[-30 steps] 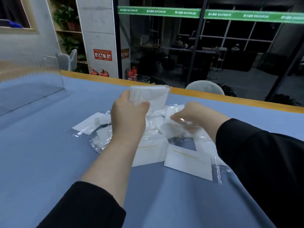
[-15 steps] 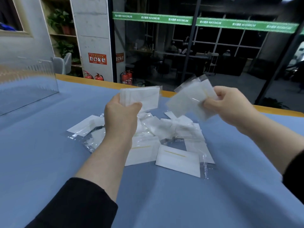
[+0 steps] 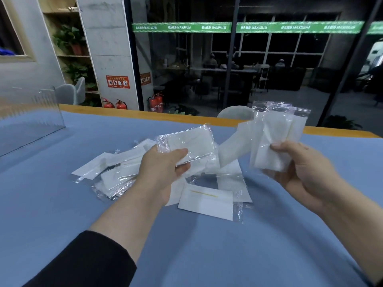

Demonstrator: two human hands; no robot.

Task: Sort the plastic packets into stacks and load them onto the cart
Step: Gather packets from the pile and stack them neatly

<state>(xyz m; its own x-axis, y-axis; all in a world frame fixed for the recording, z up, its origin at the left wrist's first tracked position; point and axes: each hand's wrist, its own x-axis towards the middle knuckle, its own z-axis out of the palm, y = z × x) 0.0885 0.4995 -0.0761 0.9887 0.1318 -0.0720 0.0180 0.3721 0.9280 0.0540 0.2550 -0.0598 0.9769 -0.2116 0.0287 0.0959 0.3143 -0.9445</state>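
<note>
Both hands were raised above a blue tabletop [image 3: 51, 204], each closed on clear plastic packets with white contents. The left hand [image 3: 163, 168] held a small stack of packets [image 3: 186, 143], thumb pressed on top and the other fingers curled beneath; how many packets were in that stack could not be told. The right hand [image 3: 300, 168] gripped a fanned bunch of packets [image 3: 271, 137] standing upright, thumb on the near face, the rest of the fingers behind. About three packets seemed to be in the bunch, one of them slanting down toward the left hand, though the overlapping film made the count uncertain.

Below and between the two hands, a loose pile of packets [image 3: 124, 172] lay spread on the tabletop, overlapping too much to count. The nearest one, a white packet with a thin yellow line [image 3: 207, 201], lay flat just below the left hand's fingers.

Beyond the hands, a green band [image 3: 182, 27] ran across the dark glass wall with the word "MAXIMUM" repeated along it, beside characters too small to read. A red sign [image 3: 117, 81] hung on a grey pillar, its writing illegible. Two red fire extinguishers [image 3: 115, 104] stood at the pillar's foot, and more red ones showed past the glass edge. A clear acrylic panel [image 3: 31, 119] stood far to the left of the left hand.
</note>
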